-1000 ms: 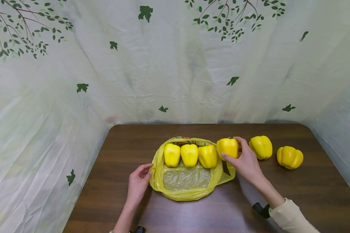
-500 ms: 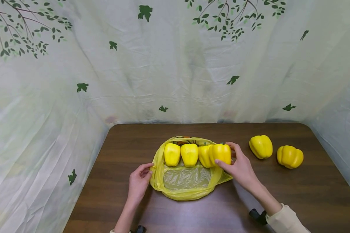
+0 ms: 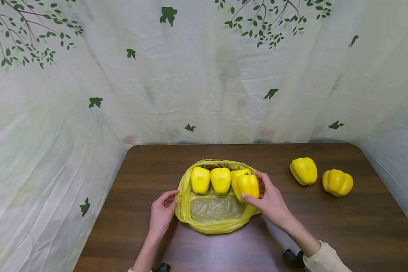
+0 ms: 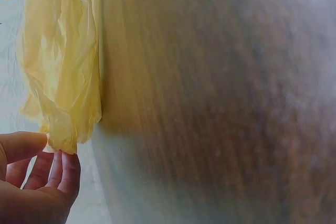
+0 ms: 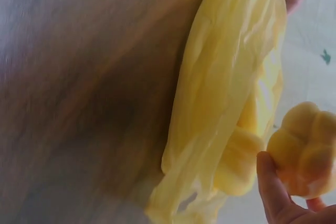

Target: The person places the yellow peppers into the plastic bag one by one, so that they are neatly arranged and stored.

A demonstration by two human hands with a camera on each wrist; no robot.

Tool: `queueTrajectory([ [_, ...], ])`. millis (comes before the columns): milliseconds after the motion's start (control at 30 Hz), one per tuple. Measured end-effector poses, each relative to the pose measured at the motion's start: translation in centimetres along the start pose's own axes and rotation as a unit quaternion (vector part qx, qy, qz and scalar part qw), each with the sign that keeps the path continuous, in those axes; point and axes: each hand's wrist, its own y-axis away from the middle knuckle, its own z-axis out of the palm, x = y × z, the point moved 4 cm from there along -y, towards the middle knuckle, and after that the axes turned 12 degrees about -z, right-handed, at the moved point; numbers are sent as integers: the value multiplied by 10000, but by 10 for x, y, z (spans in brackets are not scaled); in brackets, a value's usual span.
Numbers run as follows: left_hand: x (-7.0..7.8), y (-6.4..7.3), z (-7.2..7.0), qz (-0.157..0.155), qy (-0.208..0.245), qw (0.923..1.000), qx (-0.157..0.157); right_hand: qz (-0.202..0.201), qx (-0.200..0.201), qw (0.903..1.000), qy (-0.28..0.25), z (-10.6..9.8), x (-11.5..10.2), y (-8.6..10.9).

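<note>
A yellow plastic bag point(image 3: 221, 226) lies open on the table, with three yellow bell peppers in a row along its far side, such as this left one point(image 3: 200, 180). My left hand point(image 3: 161, 213) pinches the bag's left edge between thumb and fingers; the left wrist view shows the gathered plastic point(image 4: 63, 124) at the fingertips. My right hand point(image 3: 272, 198) grips another yellow bell pepper point(image 3: 248, 186) over the bag's right part, where it overlaps the rightmost pepper in the row. In the right wrist view that held pepper point(image 5: 304, 150) shows its lobed underside, above the bag's opening.
Two more yellow bell peppers lie on the brown wooden table point(image 3: 326, 226) to the right: one nearer the bag point(image 3: 303, 171), one farther right point(image 3: 337, 183). A pale curtain point(image 3: 204, 75) with printed leaves hangs behind the table and along its sides.
My right hand has carried its bell pepper leftward and slightly toward me, from the bag's right rim to over the bag. My left hand keeps its pinch on the bag's edge.
</note>
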Motion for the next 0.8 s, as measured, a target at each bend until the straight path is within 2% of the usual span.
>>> queueTrajectory([
  [233, 1, 0, -1, -42, -16, 10000, 5, 168, -102, 9991, -378, 18, -1, 2],
  [567, 2, 1, -2, -2, 44, 10000, 27, 233, -299, 9977, -555, 43, -5, 5],
  [800, 3, 1, -3, -81, 87, 9999, -32, 32, -550, 9964, -652, 60, -9, 5],
])
